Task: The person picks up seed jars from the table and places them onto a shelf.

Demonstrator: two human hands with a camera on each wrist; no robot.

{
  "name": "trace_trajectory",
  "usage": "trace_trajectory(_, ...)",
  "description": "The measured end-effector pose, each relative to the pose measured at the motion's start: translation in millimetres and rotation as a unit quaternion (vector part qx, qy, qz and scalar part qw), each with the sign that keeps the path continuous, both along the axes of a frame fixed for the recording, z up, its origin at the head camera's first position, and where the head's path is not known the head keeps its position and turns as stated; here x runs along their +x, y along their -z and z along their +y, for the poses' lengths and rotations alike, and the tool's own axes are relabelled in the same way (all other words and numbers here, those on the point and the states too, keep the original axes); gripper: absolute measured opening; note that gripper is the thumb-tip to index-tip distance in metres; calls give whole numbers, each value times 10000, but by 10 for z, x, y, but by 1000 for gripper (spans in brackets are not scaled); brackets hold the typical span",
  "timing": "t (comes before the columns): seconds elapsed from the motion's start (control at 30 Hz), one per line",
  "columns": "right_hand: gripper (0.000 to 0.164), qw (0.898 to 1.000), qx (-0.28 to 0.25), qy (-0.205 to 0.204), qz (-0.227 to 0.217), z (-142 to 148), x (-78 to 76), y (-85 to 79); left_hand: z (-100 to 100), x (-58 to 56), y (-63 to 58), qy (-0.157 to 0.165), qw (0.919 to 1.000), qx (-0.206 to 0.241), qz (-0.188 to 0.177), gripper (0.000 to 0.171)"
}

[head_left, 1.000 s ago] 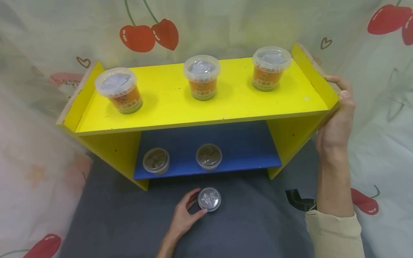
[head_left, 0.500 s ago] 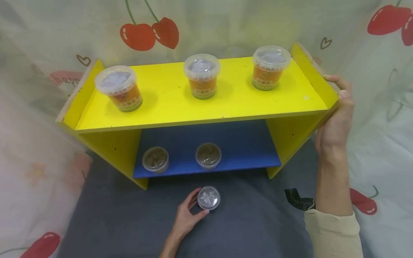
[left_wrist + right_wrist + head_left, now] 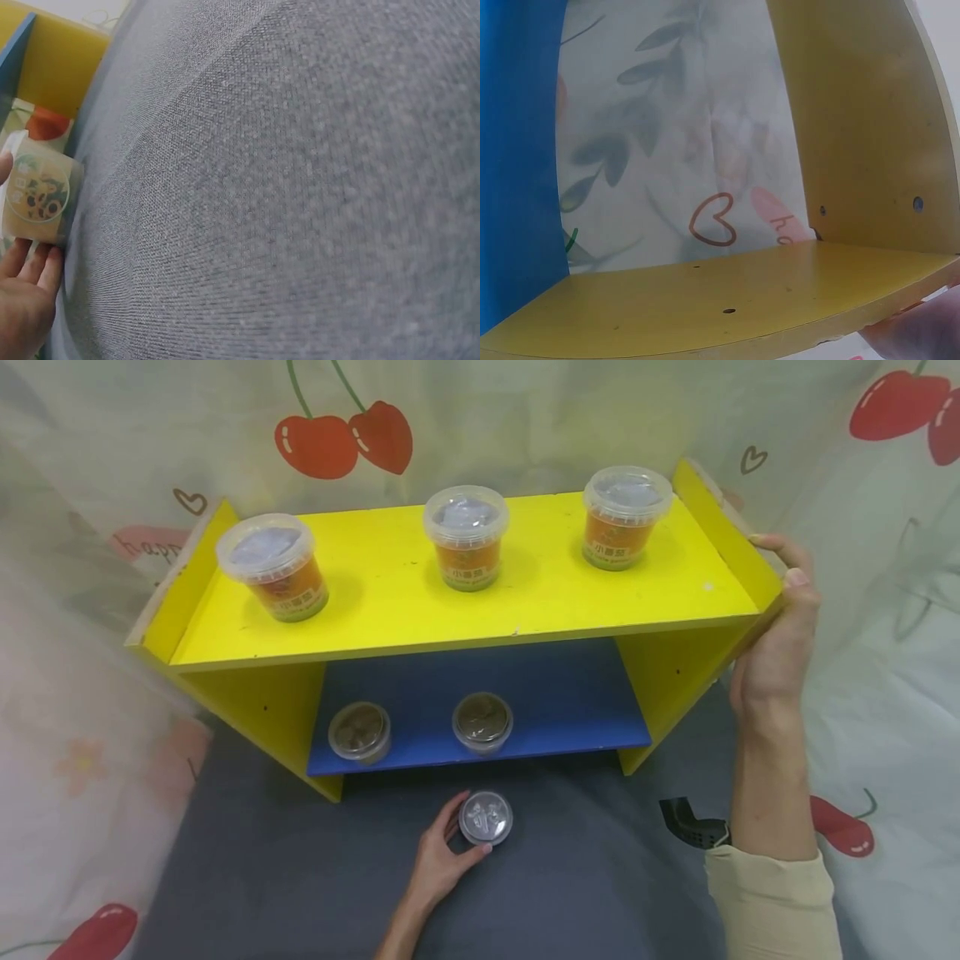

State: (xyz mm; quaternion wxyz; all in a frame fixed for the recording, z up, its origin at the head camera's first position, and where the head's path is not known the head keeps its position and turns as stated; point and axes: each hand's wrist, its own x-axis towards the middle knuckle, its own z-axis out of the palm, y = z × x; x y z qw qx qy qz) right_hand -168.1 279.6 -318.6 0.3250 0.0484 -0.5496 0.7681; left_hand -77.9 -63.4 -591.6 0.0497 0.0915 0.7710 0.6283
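My left hand holds a small lidded plastic tub on the grey cloth, in front of the yellow and blue shelf unit. Its fingers reach round the tub's left side and the thumb lies at the near edge. In the left wrist view the tub shows a printed round label, with fingertips against it. My right hand grips the unit's right side panel from outside, thumb on the front edge. The right wrist view shows the panel and only part of that hand.
Three orange-labelled tubs, left, middle and right, stand on the yellow top. Two tubs with brown contents, left and middle, sit on the blue lower shelf. A cherry-print curtain hangs behind.
My left hand has shifted slightly right and forward around the tub, its thumb further along the near edge. My right hand keeps its hold on the side panel.
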Motion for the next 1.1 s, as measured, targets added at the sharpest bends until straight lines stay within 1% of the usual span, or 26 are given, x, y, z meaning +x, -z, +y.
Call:
trace_trajectory(0.03, 44, 10000, -9, -3, 1, 0, 0, 1, 1, -3, 2, 1, 10000, -6, 3, 84)
trace_trajectory(0.1, 44, 10000, -23, -13, 6, 1, -2, 4, 4, -18, 76, -26, 10000, -17, 19, 84)
trace_trajectory(0.27, 44, 10000, -21, -9, 5, 8, 4, 10, 5, -75, 366, -164, 9997, -8, 152, 86)
trace_trajectory(0.37, 44, 10000, 38, 5, -18, 6, 8, 12, 7, -89, 419, -229, 9994, 19, 277, 83)
trace_trajectory(0.57, 44, 9999, 108, 27, -32, -2, 3, 9, 26, -103, 417, -229, 9987, 137, 440, 82)
trace_trajectory(0.77, 44, 9999, 155, 60, -43, -3, 0, 5, 71, -119, 354, -165, 9987, 115, 473, 81)
trace_trajectory(0.97, 44, 9998, 172, 74, -50, -5, 7, 4, 121, -139, 315, -24, 9979, 154, 628, 80)
trace_trajectory(1.1, 44, 9997, 207, 98, -71, -6, 9, 2, 147, -147, 268, 66, 9978, 241, 609, 80)
